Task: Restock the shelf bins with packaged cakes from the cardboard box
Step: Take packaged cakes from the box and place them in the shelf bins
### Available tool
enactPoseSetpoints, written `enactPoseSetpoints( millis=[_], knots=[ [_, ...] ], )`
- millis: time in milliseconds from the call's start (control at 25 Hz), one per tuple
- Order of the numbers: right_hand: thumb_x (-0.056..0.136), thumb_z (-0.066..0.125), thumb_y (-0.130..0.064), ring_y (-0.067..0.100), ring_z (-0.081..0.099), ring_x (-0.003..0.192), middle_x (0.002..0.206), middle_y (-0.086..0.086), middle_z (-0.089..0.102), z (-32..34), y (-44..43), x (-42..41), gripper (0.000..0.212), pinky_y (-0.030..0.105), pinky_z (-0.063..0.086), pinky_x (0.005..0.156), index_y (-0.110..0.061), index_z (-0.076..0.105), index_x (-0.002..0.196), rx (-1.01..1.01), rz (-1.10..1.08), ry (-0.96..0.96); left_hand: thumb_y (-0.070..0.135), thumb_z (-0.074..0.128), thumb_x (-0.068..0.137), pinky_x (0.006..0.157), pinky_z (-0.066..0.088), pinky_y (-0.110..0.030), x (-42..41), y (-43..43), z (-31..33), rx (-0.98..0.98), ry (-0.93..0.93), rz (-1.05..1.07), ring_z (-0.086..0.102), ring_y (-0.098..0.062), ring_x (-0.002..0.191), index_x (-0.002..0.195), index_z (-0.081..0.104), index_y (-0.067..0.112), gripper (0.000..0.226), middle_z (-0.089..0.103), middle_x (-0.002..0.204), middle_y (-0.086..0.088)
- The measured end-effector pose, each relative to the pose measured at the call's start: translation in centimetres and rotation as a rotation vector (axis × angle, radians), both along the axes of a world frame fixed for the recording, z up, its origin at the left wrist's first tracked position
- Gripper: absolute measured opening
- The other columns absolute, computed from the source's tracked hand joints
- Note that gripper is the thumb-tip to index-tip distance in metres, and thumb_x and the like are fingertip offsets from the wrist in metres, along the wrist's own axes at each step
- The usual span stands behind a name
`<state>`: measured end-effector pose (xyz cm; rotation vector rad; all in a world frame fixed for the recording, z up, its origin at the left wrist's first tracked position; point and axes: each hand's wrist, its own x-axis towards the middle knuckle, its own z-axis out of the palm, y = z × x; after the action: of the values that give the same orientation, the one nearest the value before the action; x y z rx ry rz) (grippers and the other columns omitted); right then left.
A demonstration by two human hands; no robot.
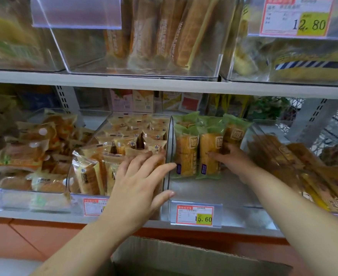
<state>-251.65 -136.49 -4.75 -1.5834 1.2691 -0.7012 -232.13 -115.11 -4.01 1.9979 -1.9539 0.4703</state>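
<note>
The brown cardboard box (194,259) is cut off by the bottom edge. The left hand (136,184) covers part of a red-bordered price label (93,206); its print is illegible.

Green-topped cake packs (186,154); red-yellow price tag (195,215); brown box (184,257).

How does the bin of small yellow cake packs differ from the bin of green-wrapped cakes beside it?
The yellow-pack bin is filled almost to its front; the green-pack bin holds packs only at the back. Yellow packs are small and many; green packs longer and few. The left hand lies open over the yellow-pack bin; the right hand touches the green packs. Both are clear bins on one shelf.
</note>
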Motion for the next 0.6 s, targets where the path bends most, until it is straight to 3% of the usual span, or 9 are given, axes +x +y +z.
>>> enactPoseSetpoints(
  millis=[200, 360, 480, 560, 600],
  knots=[
    [0.087, 0.069, -0.029, 0.025, 0.058, 0.117, 0.131, 0.002, 0.06, 0.2, 0.5, 0.0, 0.051, 0.04, 0.047, 0.1, -0.023, 0.051, 0.134, 0.042, 0.037, -0.027, 0.063, 0.034, 0.09, 0.107, 0.02, -0.042, 0.2, 0.1, 0.0, 0.014, -0.018, 0.0, 0.041, -0.025, 0.132, 0.137, 0.045, 0.037, 0.055, 0.05, 0.143, 0.003],
    [0.084, 0.072, -0.031, 0.022, 0.058, 0.117, 0.131, 0.0, 0.061, 1.8, 1.5, -0.9, 0.056, 0.031, 0.045, 0.093, -0.023, 0.052, 0.136, 0.05, 0.108, 0.039, 0.065, 0.035, 0.086, 0.114, 0.014, -0.042, -0.1, 0.6, 0.3, 0.001, 0.02, 0.007, 0.025, -0.023, 0.143, 0.146, 0.033, 0.037, 0.066, 0.039, 0.152, 0.002],
    [0.086, 0.069, -0.035, 0.019, 0.061, 0.106, 0.12, 0.0, 0.064, 3.2, 3.9, -2.1, 0.05, 0.03, 0.047, 0.088, -0.02, 0.053, 0.132, -0.223, 0.045, 0.225, 0.059, 0.045, 0.085, 0.115, 0.015, -0.038, -1.1, 3.4, 0.5, -0.082, 0.13, -0.003, 0.027, -0.021, 0.142, 0.146, 0.038, 0.031, 0.067, 0.038, 0.151, 0.002],
    [0.087, 0.067, -0.031, 0.012, 0.06, 0.083, 0.097, -0.003, 0.064, 4.4, 8.3, -3.4, 0.038, 0.03, 0.05, 0.077, -0.022, 0.057, 0.122, -0.471, -0.031, 0.182, 0.043, 0.052, 0.086, 0.108, 0.027, -0.029, -2.1, 6.1, 0.4, -0.152, 0.203, -0.126, 0.042, -0.018, 0.126, 0.132, 0.054, 0.022, 0.051, 0.052, 0.134, 0.0],
    [0.088, 0.066, -0.029, 0.01, 0.058, 0.073, 0.085, -0.005, 0.063, 4.8, 10.8, -4.3, 0.025, 0.028, 0.051, 0.071, -0.025, 0.06, 0.112, -0.492, 0.038, 0.138, 0.034, 0.053, 0.086, 0.101, 0.034, -0.025, -2.8, 7.6, -0.2, -0.131, 0.265, -0.188, 0.047, -0.015, 0.117, 0.122, 0.06, 0.02, 0.039, 0.056, 0.123, 0.003]
  ],
)
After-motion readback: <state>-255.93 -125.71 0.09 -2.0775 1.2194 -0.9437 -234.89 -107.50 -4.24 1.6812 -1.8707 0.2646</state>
